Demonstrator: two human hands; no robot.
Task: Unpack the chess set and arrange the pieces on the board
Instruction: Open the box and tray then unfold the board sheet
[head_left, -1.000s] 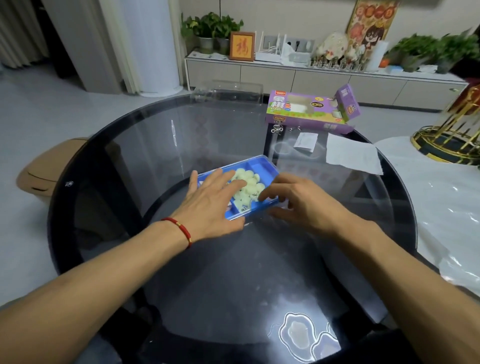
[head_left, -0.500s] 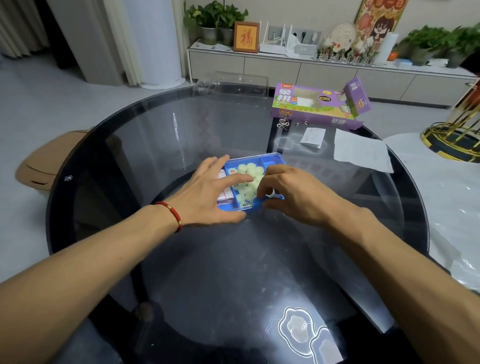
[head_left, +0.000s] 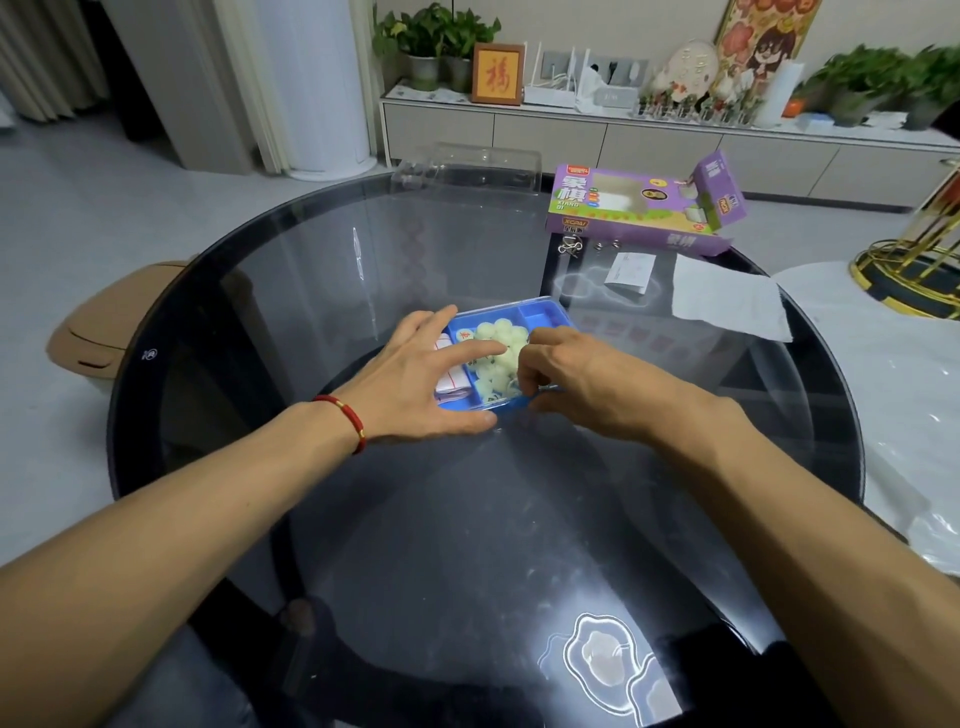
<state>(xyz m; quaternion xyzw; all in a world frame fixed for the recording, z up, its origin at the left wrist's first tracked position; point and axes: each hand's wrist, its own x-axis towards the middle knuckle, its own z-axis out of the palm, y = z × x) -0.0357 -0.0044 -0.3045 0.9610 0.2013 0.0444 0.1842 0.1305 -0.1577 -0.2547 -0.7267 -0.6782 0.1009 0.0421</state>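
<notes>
Left hand (head_left: 415, 384) spread flat over blue tray (head_left: 545, 314), steadying it | right hand (head_left: 566, 376) curled at near rim, apparently picking at pale pieces (head_left: 498, 345) | tray mid-table (head_left: 260, 291) | purple box (head_left: 639, 213) beyond, emptied

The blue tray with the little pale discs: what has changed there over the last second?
The left hand slid further over the blue tray, thumb now at its near edge. The right hand curled its fingers onto the pale pieces. The purple box and papers stayed put.
</notes>
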